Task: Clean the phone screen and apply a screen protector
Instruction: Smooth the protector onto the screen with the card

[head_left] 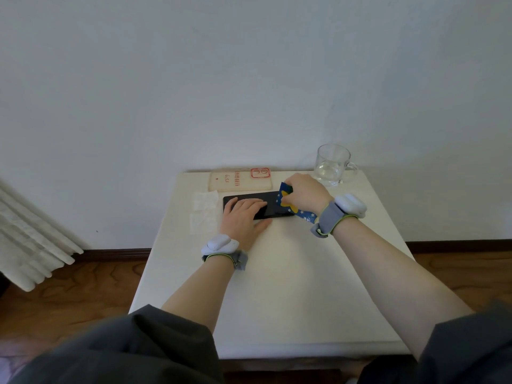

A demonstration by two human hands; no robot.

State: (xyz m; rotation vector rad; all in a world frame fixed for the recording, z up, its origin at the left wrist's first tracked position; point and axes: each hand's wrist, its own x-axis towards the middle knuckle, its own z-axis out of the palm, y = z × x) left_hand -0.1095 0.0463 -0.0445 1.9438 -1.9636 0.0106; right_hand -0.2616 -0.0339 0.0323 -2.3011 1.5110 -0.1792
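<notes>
White table, phone lengthwise left-right

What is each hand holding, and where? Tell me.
The right hand grips the blue cloth by its bunched end, tail trailing free. The left hand holds nothing; it presses flat on the phone.

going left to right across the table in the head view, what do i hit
white packets → left hand → right hand, gripping a cloth → glass mug. Left out: the phone and the flat pack behind it, since both overlap the left hand.
</notes>
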